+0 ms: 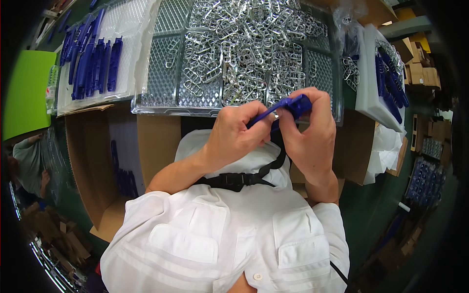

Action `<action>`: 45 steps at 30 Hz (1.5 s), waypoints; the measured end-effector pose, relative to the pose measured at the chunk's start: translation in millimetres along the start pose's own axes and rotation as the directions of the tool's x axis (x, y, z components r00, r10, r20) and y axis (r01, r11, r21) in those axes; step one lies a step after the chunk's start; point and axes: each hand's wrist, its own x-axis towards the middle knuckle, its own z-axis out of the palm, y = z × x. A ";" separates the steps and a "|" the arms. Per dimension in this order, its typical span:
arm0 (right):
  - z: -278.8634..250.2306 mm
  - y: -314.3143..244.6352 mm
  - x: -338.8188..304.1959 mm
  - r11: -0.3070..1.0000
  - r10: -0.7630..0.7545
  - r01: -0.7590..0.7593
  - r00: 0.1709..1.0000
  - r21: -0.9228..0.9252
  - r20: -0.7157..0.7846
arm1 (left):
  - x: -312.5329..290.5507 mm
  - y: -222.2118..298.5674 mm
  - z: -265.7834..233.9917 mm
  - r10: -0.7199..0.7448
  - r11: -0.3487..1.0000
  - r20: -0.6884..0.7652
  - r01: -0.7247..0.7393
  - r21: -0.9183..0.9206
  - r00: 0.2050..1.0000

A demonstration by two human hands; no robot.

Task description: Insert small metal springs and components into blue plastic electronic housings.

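Overhead, from the worn camera, a worker in a white shirt (195,263) grips a blue part (288,102) with both bare hands, at the near edge of a clear tray (163,73). The left hand (239,129) has thumb and fingers closed on the part's slim end; the right hand (312,136) is clamped about its thicker end, thumb against the near side. A small bright glint shows between the hands, but whether metal sits inside the part cannot be told.

Heaped in the tray's compartments lie wire clips (254,49), massed and apparently tangled; lifting one could drag its neighbours along and spill them over the rim. At the hands, uneven force looks the likeliest trouble: too hard a push on the slim end might bend or crack it, and a slipping thumb could send the part down among the clips or toward the lap. A black strap (279,158) runs just below the hands and might catch a loose end.

At left, a row of blue covers (90,63) rests on a white pad (132,29), above a carton (88,161). At right, blue pieces (386,78) lie on white foam (367,73), near its outer edge, where a stray elbow might knock them off.
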 end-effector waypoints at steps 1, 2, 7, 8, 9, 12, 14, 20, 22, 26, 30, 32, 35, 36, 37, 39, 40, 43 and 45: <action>1.8 1.1 2.8 1.000 0.012 -0.012 1.000 -0.027 0.003 | 2.9 -2.1 -0.2 -0.001 0.999 -0.021 0.000 -0.034 1.000; 3.0 1.8 5.4 0.998 0.022 -0.022 1.000 -0.053 0.006 | 5.7 -4.2 -0.3 -0.001 0.998 -0.043 -0.002 -0.067 0.999; 2.8 7.9 14.6 0.987 0.126 -0.123 0.992 0.103 -0.017 | 12.8 2.8 -4.4 -0.029 0.999 -0.048 0.030 0.020 0.998; 1.8 9.2 15.3 0.988 0.112 -0.109 0.993 0.105 -0.023 | 12.1 10.5 -6.9 -0.015 1.000 -0.053 0.016 0.025 0.998; 0.4 10.2 14.3 0.974 0.119 -0.114 0.993 0.194 -0.016 | 10.5 18.9 -10.5 0.058 0.985 -0.011 -0.055 0.164 0.998; -4.8 15.7 10.5 0.912 0.125 -0.107 0.992 0.396 -0.018 | 3.2 27.9 -23.4 0.256 0.936 0.185 -0.291 0.200 0.949; -8.1 15.9 8.3 0.777 0.169 -0.062 0.979 0.627 -0.112 | -1.7 32.8 -32.1 0.202 0.955 0.261 -0.249 0.161 0.944; -33.6 26.3 11.5 0.842 -0.113 0.109 0.993 0.528 -0.024 | -5.7 40.2 -34.7 0.370 0.884 0.237 -0.419 0.207 0.898; -38.3 31.3 13.5 0.873 -0.263 0.260 0.964 0.412 -0.050 | -4.7 41.9 -32.5 0.509 0.800 0.159 -0.533 0.274 0.846; -41.7 38.1 16.2 0.864 -0.355 0.365 0.930 0.348 -0.093 | -4.3 42.6 -27.7 0.479 0.819 0.098 -0.484 0.309 0.872; -37.7 44.0 14.0 0.863 -0.359 0.377 0.926 0.335 -0.117 | -4.8 40.3 -25.6 0.482 0.811 0.089 -0.482 0.332 0.872; -36.1 47.4 13.8 0.853 -0.367 0.391 0.920 0.345 -0.137 | -4.7 41.7 -23.9 0.481 0.813 0.081 -0.479 0.332 0.873; -33.0 52.1 12.1 0.849 -0.327 0.355 0.935 0.391 -0.138 | -4.8 46.3 -21.6 0.489 0.793 0.082 -0.482 0.372 0.868; -32.3 54.3 12.5 0.850 -0.325 0.353 0.936 0.392 -0.139 | -4.5 47.0 -21.1 0.487 0.794 0.084 -0.481 0.372 0.869; -32.2 56.9 12.9 0.843 -0.304 0.327 0.945 0.426 -0.123 | -4.1 47.6 -20.6 0.510 0.764 0.099 -0.503 0.403 0.854; -31.3 61.7 12.7 0.838 -0.280 0.298 0.954 0.458 -0.108 | -3.7 48.6 -19.7 0.531 0.734 0.119 -0.525 0.432 0.839; -29.8 64.5 11.7 0.822 -0.244 0.251 0.966 0.511 -0.082 | -4.5 48.4 -19.7 0.533 0.709 0.172 -0.548 0.444 0.829; -28.2 73.3 14.8 0.769 -0.234 0.206 0.972 0.605 -0.033 | -2.0 50.0 -20.3 0.582 0.597 0.286 -0.638 0.487 0.762; -28.7 76.7 18.4 0.734 -0.263 0.208 0.965 0.646 -0.012 | 1.9 47.1 -18.9 0.651 0.456 0.341 -0.709 0.539 0.678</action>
